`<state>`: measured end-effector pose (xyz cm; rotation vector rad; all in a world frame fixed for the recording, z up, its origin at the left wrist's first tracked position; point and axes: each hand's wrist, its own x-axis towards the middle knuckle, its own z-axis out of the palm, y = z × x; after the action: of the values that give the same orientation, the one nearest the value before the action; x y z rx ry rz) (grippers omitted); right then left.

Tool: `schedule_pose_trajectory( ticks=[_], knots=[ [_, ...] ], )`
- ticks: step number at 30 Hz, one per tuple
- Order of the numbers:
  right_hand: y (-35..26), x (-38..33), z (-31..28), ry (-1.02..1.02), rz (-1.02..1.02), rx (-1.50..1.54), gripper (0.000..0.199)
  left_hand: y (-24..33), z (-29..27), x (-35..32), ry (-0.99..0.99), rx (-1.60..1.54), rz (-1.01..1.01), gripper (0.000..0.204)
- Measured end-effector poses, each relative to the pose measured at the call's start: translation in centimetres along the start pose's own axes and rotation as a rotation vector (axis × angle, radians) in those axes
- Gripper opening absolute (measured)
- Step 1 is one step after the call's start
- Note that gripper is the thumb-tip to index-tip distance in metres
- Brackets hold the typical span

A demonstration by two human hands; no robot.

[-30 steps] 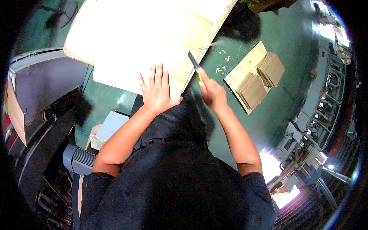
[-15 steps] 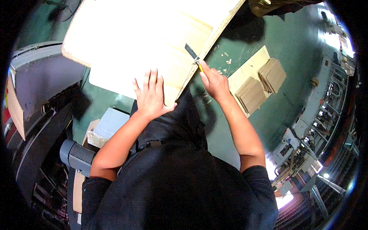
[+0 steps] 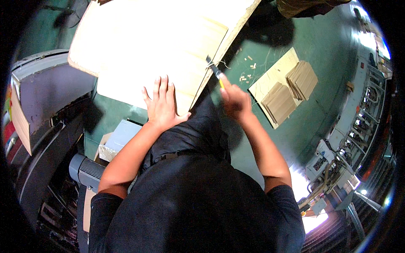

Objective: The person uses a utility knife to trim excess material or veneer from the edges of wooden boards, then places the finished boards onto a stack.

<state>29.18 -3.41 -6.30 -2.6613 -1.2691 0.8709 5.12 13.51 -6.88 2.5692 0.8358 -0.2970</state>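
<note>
A large pale wooden board (image 3: pixel 126 46), brightly lit, spreads out in front of me, with a thinner wood sheet (image 3: pixel 206 36) lying along its right side. My left hand (image 3: pixel 162 103) rests flat on the near part, fingers spread and thumb at the near corner. In my right hand (image 3: pixel 235 99), slightly blurred, is a utility knife (image 3: pixel 214 67) with a yellow handle and a dark blade. The blade lies across the sheet's right edge, and a thin curled shaving hangs beside it.
On the green floor (image 3: pixel 312 126) to the right, stacks of wood sheets (image 3: pixel 279 103) lie on a pale board (image 3: pixel 274 71), near scattered wood scraps (image 3: pixel 247 76). Machinery (image 3: pixel 337 156) lines the far right. A grey motor (image 3: pixel 86 170) and a grey box (image 3: pixel 121 139) stand at the left.
My right hand has drawn back slightly to the right, and the knife blade now sits lower along the edge. My left hand stays flat on the sheet. A curled shaving shows more clearly.
</note>
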Motion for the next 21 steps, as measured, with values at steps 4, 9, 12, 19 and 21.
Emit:
schedule_pose_trajectory(
  ticks=[4, 9, 12, 19, 21],
  knots=[
    [2.4, 3.4, -0.5, 0.146, -0.157, -0.013, 0.058, 0.2, 0.0, 0.0, 0.01, 0.006, 0.012, 0.134],
    [3.0, 8.9, -3.5, 0.269, -0.223, -0.047, 0.055, 0.0, 0.2, -0.1, 0.013, 0.015, -0.018, 0.128],
    [3.8, 11.6, -4.7, 0.341, -0.276, -0.051, 0.053, 0.1, 0.2, -0.2, 0.016, 0.018, -0.033, 0.126],
    [7.6, 15.1, -7.0, 0.342, -0.241, 0.024, 0.052, -0.3, 1.1, -0.1, 0.069, 0.025, 0.014, 0.135],
    [7.9, 12.9, -8.1, 0.317, -0.29, 0.185, 0.053, -0.4, 1.2, -0.2, 0.079, 0.027, 0.007, 0.133]
  ],
)
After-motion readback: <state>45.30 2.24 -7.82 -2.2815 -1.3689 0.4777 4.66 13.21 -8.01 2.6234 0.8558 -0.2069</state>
